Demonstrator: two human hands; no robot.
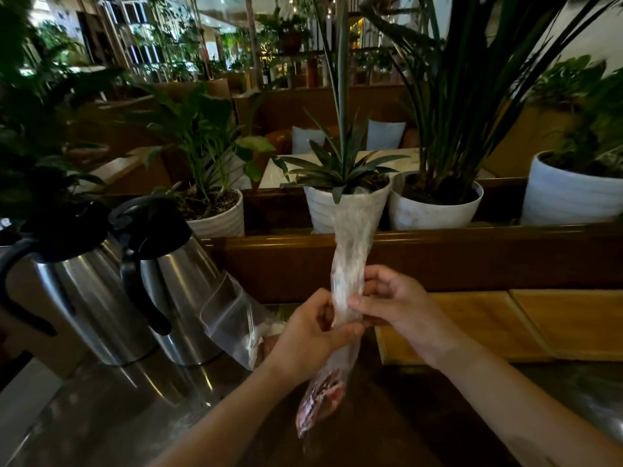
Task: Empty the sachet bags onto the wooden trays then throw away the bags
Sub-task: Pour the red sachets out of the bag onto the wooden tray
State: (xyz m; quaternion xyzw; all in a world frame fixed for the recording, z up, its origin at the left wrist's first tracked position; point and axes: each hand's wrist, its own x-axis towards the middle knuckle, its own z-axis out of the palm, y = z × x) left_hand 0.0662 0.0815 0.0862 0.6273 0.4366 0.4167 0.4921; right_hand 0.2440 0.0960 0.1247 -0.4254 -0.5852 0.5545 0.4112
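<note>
A long clear plastic sachet bag (350, 251) stands upright in mid-air, held at its middle by both hands. My left hand (313, 335) pinches it from the left and my right hand (394, 305) from the right. Reddish-pink contents (323, 396) sit in the bag's lower end, which hangs below my hands. Two wooden trays lie side by side on the counter to the right, the nearer wooden tray (472, 325) and the farther wooden tray (573, 318); both look bare. Another clear plastic bag (232, 315) leans against a jug at left.
Two steel jugs with black handles, the left jug (77, 291) and the right jug (178, 281), stand at the left on a steel counter (101, 409). Behind a wooden ledge (438, 241), several white plant pots (435, 203) line the back.
</note>
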